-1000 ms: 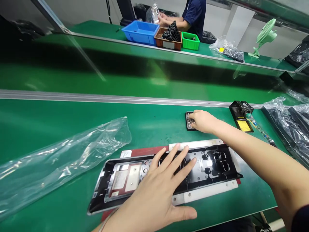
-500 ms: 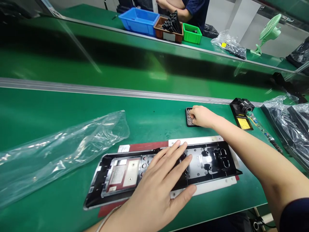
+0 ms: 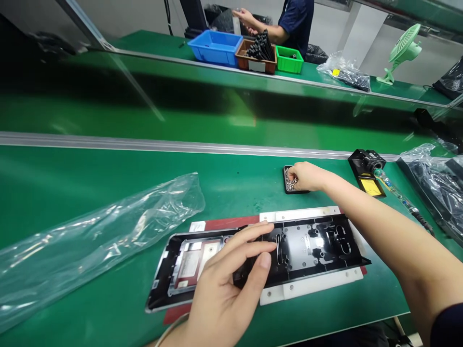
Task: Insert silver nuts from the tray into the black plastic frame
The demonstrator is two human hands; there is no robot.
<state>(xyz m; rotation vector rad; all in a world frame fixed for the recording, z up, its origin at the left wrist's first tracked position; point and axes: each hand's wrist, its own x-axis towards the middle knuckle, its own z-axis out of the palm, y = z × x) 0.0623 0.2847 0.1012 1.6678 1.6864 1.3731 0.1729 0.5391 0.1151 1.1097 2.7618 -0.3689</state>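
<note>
A long black plastic housing [image 3: 296, 270] lies inside up on a fixture with white blocks [image 3: 314, 282] and a red base [image 3: 231, 222]. My left hand [image 3: 231, 279] rests over the middle of the housing, fingers bent and apart, gripping nothing; it hides part of the housing. Farther back, my right hand [image 3: 306, 176] reaches into a small black tray [image 3: 297, 192] of small shiny metal pieces [image 3: 290, 183] that look like screws. Its fingers are pinched together among them, and what lies between the fingertips is hidden.
A clear plastic bag [image 3: 108, 236] lies at left. On the right are a soldering iron stand [image 3: 365, 168] with a yellow sponge and a bagged black part [image 3: 434, 178]. Beyond the clear partition stand bins [image 3: 217, 48], a green fan [image 3: 405, 48] and a person [image 3: 296, 24].
My left hand's fingers have drawn in from flat and spread to bent. The right hand stays at the tray with its fingers in it. The view has shifted slightly.
</note>
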